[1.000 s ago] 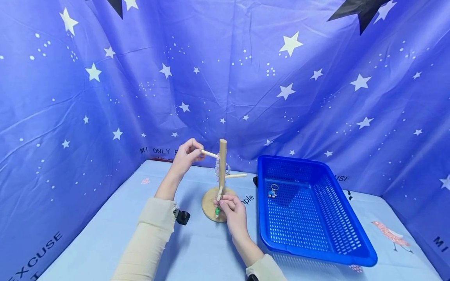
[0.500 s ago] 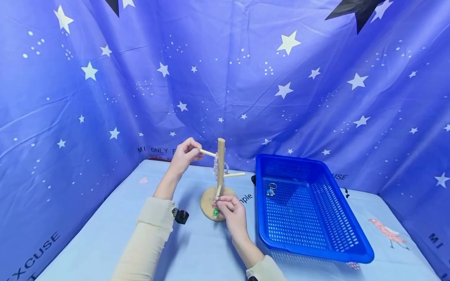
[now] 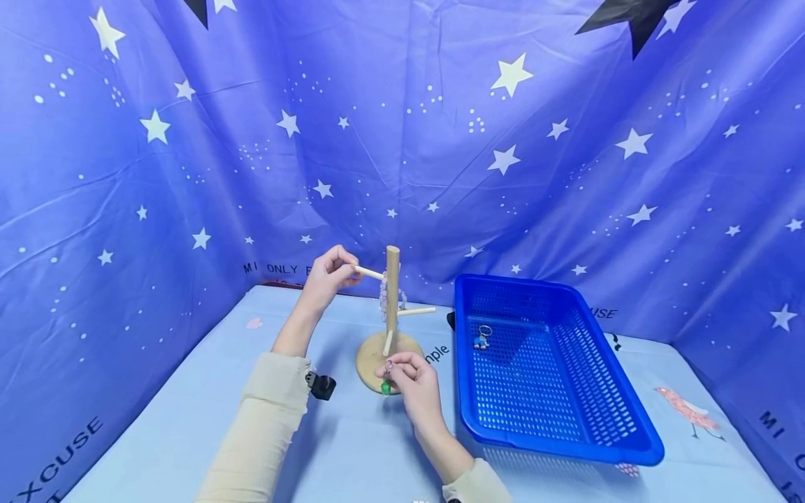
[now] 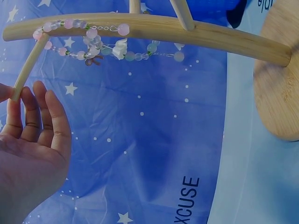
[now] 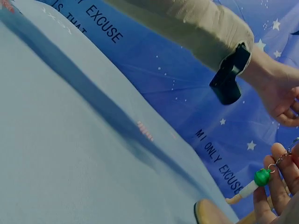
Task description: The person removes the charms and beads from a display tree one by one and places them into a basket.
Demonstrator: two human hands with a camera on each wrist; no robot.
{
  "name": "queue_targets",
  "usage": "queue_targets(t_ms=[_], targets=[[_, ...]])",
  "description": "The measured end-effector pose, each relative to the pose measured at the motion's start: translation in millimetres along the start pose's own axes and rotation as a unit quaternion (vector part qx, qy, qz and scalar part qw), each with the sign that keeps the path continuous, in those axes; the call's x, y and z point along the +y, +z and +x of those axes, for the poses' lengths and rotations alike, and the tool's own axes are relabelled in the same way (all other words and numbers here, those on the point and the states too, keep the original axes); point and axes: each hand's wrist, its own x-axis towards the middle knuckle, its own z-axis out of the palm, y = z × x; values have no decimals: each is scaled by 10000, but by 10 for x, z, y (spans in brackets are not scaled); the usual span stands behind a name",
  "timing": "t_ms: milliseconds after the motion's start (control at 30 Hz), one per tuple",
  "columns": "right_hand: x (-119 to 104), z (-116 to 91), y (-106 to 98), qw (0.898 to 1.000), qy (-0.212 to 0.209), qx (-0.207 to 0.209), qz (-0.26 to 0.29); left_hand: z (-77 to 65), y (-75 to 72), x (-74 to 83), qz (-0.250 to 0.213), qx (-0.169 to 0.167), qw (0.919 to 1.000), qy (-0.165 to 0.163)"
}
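Note:
A wooden stand with thin pegs rises from a round base. My left hand pinches the tip of its upper left peg. Beaded bracelets in pink, white and pale blue hang from that peg, up against the post. My right hand pinches a keychain by its ring end, just below and in front of the tip of the front peg. The keychain's green charm, with a white part under it, dangles beneath the fingers.
A blue perforated basket stands right of the stand, and a keychain with a small blue figure lies in it. Another peg points right towards the basket. A starry blue curtain closes off the back and sides.
My right hand has drawn the keychain slightly down and back from the front peg, so the peg's tip now shows apart from it. My left hand keeps its pinch on the upper peg.

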Motion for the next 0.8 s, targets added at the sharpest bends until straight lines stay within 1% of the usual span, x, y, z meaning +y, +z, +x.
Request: queue_targets(t_ms=[200, 333, 467, 700, 800], targets=[[-170, -129, 1, 9997, -163, -72, -169, -9, 5, 23, -29, 0, 10000, -46], [-315, -213, -21, 9995, -269, -153, -96, -17, 17, 39, -102, -11, 9999, -67], [-484, -248, -70, 9986, -432, -293, 6, -11, 19, 41, -122, -18, 9999, -53], [-738, -187, -252, 9939, -777, -765, -140, -17, 26, 35, -154, -31, 9999, -14], [-825, -127, -345, 9900, -1086, -879, -214, -19, 20, 32, -158, 8, 9999, 2]])
